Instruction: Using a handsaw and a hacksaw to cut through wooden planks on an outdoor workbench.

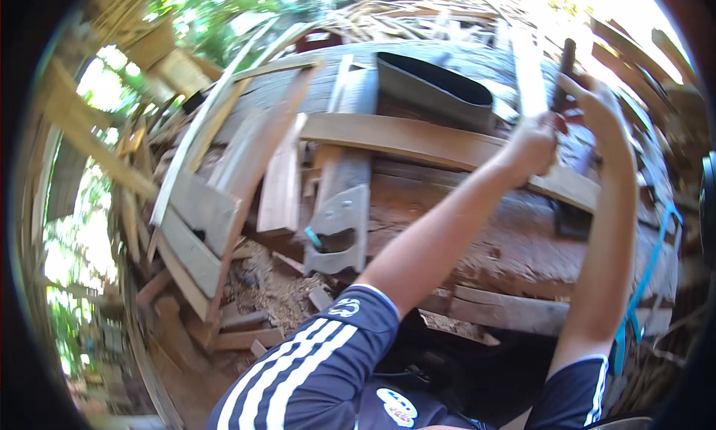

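Both of my arms reach to the far right over the workbench. My right hand (599, 109) is closed around a dark rod-like tool (567, 63), whose upper end points up and away; its kind is blurred. Just left of it, my left hand (532, 148) is a fist near the tool's lower part, and what lies inside its fingers is hidden. Below the hands, a light wooden board (403, 137) runs across the bench and passes behind my left forearm. Left of that forearm lies a handsaw (339, 227) with a grey handle and a bit of turquoise on it.
A curved dark sheet (436, 90) stands behind the board. At left, a wooden frame (231, 214) leans on the bench beside a short plank (282, 187). Sawdust (261, 281) and offcuts lie below. A turquoise strap (643, 281) hangs at right. Piled slats (418, 16) fill the back.
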`<control>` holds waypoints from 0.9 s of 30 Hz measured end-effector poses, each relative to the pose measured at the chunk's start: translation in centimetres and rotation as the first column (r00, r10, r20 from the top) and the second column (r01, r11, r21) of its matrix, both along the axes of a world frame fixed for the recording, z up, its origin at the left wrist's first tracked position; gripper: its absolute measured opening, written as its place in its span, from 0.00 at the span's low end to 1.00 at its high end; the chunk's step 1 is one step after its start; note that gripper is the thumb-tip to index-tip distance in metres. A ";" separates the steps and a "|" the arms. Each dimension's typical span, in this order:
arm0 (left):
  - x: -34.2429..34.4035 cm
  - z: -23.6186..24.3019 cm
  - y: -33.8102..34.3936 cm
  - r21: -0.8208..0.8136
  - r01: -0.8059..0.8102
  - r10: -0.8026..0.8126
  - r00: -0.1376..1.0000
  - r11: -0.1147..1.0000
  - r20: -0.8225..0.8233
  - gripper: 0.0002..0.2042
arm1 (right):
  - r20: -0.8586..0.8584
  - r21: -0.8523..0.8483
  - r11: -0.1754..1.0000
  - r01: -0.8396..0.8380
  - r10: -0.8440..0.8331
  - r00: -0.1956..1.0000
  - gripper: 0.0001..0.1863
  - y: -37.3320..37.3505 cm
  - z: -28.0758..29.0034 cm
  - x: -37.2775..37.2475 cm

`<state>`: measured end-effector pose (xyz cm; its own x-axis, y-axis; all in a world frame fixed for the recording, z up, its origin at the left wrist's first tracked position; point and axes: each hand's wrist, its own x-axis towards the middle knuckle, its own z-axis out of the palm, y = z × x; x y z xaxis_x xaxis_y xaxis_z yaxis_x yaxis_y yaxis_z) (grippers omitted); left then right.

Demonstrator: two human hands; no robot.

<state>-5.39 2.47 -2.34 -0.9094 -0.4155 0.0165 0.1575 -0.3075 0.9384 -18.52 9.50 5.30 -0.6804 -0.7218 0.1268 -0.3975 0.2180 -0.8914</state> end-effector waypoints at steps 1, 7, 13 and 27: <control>0.8 0.4 -0.4 0.065 0.070 -0.069 0.997 0.995 -0.031 0.15 | 0.018 -0.030 0.999 -0.031 0.032 0.999 0.23 0.1 0.4 0.3; 2.7 1.7 -2.4 0.293 0.426 -0.365 0.899 0.856 -0.241 0.15 | 0.253 -0.251 0.955 -0.159 0.223 0.941 0.18 -0.2 1.7 1.4; 1.0 1.7 -1.1 0.281 0.381 -0.317 0.915 0.881 -0.249 0.14 | 0.195 -0.311 0.949 -0.051 0.116 0.974 0.16 -0.2 1.5 1.4; 1.2 3.3 -0.3 0.334 0.374 -0.320 0.924 0.865 -0.207 0.13 | 0.248 -0.451 0.877 0.167 -0.057 0.967 0.21 -1.8 0.6 1.9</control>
